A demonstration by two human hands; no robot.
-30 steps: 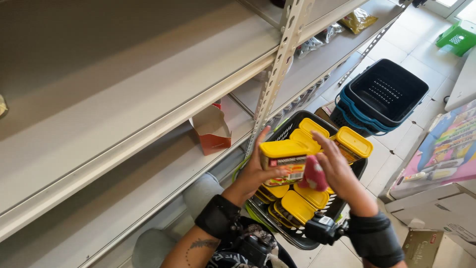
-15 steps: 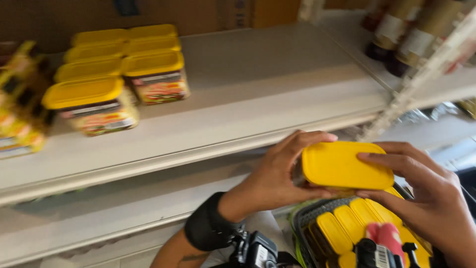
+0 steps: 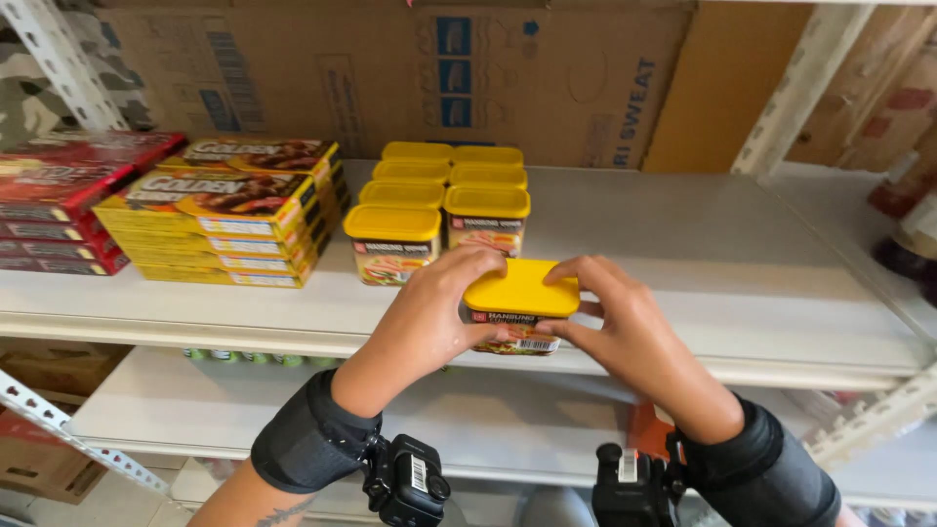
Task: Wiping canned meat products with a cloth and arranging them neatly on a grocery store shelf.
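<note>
Yellow-lidded can (image 3: 520, 304) in both hands (image 3: 429, 317), matching cans (image 3: 393, 242) just behind

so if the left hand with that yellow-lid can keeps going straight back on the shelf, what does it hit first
Likely the front right can of the yellow-lidded rows, just behind the held can in the left hand; depth is unclear.
</note>
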